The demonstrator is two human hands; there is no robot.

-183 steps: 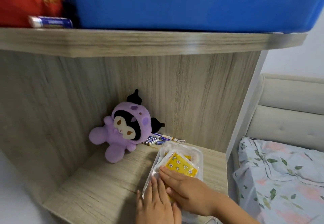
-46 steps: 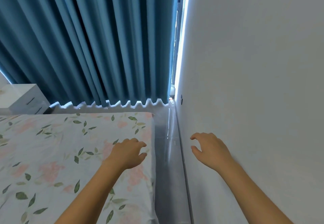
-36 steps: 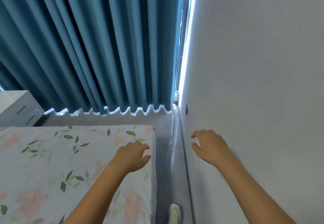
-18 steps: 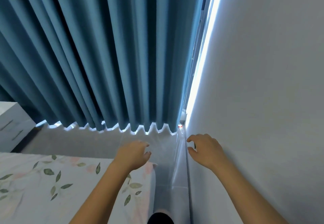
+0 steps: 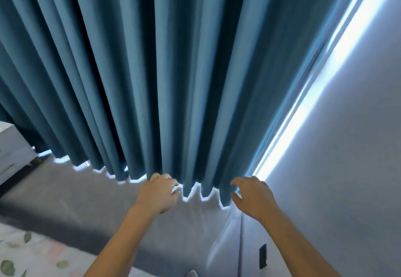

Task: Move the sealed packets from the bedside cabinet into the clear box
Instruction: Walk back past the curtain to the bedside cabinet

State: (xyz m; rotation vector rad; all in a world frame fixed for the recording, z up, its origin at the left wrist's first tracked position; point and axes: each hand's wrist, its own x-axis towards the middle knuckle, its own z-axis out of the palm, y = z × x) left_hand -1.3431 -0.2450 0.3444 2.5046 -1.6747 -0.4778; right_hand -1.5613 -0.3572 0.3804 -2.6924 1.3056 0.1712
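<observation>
My left hand [image 5: 159,194] and right hand [image 5: 252,196] hang loosely curled, holding nothing, near the blue curtain [image 5: 152,70]. I see no packets, cabinet or clear box here. I think I should turn slowly to find them first.

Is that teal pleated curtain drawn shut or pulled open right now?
Mostly shut: the teal pleated curtain hangs across the view in folds, leaving only a bright strip of window uncovered beside the white wall.
</observation>
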